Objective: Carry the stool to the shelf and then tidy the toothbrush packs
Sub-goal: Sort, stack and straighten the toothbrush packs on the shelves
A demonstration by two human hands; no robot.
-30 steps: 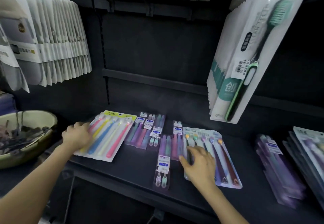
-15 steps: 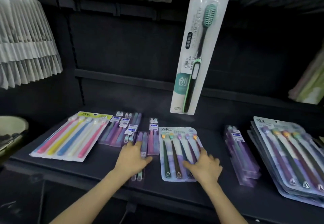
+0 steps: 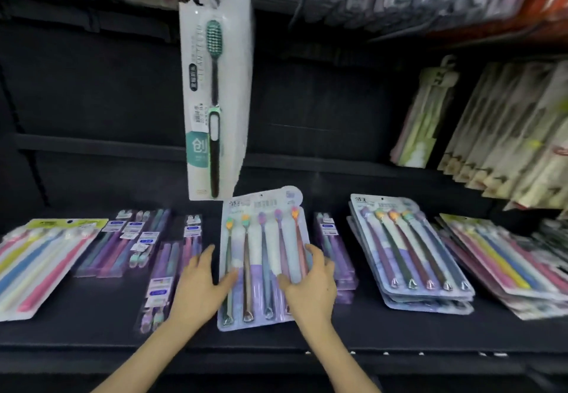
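Two hands are showing, the left hand (image 3: 196,288) and the right hand (image 3: 310,288), over one five-brush pack (image 3: 264,257) in the middle. One single-brush pack (image 3: 215,100) is hanging far above it, while a stack (image 3: 412,254) of at least two more five-brush packs is lying to its right.

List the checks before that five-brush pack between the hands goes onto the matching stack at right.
1. Left hand on the purple-backed five-brush blister pack's left edge: ok.
2. Right hand on its right edge: ok.
3. Firm grip: cannot tell.
4. Matching stack of five-brush packs squared: not ok, layers offset.
5. Path clear: not ok, narrow purple packs lie between.
6. Hanging white single-brush pack clear of the pack's top: cannot tell.
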